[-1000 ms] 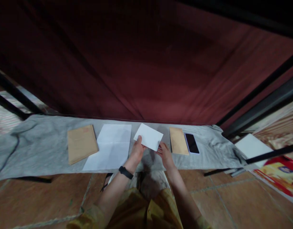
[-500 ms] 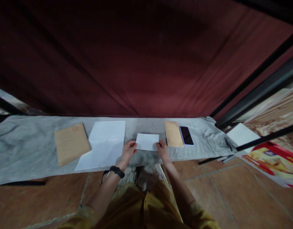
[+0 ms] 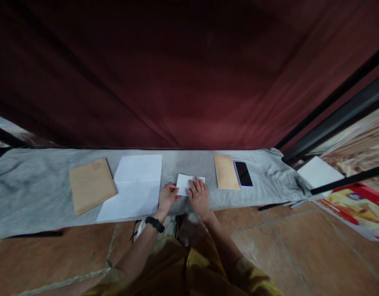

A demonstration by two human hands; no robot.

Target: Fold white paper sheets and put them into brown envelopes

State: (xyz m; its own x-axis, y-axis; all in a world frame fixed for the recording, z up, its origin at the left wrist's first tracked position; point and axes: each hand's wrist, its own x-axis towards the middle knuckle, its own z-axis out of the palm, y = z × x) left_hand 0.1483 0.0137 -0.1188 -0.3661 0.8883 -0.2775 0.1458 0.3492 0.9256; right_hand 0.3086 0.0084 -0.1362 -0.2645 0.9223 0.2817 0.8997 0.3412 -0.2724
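A second ago the folded white paper (image 3: 184, 183) was held up off the cloth, tilted, with one hand at each end. Half a second ago it was level and gripped at both short edges. Now it has been laid flat on the grey cloth (image 3: 38, 193), and the right hand (image 3: 199, 197) has been shifted from the right edge onto the top of the paper.

The paper's long axis is set left to right, roughly in line with the near edge of the cloth, and its short edges are turned left and right. It is found near the middle of the cloth, between the large unfolded white sheet (image 3: 137, 185) on the left and the narrow brown envelope (image 3: 225, 172) on the right, and clear of both.

The right hand is spread flat, palm down, with the fingers (image 3: 196, 185) laid over the right half of the paper, so that half is largely hidden. The left hand (image 3: 167, 197) is curled, and the paper's left near corner is gripped by its fingertips. A black wristband (image 3: 154, 224) is worn on the left wrist.

A dark phone (image 3: 243, 173) is placed just beside the narrow envelope, on its right. A wider brown envelope (image 3: 91, 185) is set left of the unfolded sheet.
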